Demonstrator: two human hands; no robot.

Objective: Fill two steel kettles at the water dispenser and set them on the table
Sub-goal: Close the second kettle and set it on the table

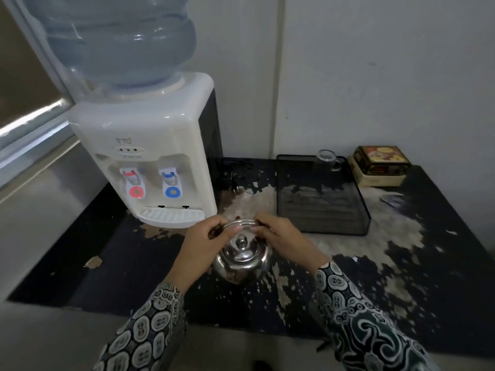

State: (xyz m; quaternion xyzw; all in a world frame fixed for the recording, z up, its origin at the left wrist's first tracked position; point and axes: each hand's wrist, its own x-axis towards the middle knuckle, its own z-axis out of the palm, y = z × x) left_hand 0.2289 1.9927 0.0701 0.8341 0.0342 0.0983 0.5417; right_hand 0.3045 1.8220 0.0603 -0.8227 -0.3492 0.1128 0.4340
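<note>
Both hands, left hand [203,238] and right hand [281,234], are pinching the wire handle of the steel kettle [242,259], which is sitting on the desk [428,263] just in front of the water dispenser [150,162].

Probably an office pantry: water dispenser [150,167], worn black table [442,236].

Black mesh tray [364,210] w/ glass [328,160], boxes [380,167] beside

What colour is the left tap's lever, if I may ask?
Red lever, best seen in the head view.
</note>
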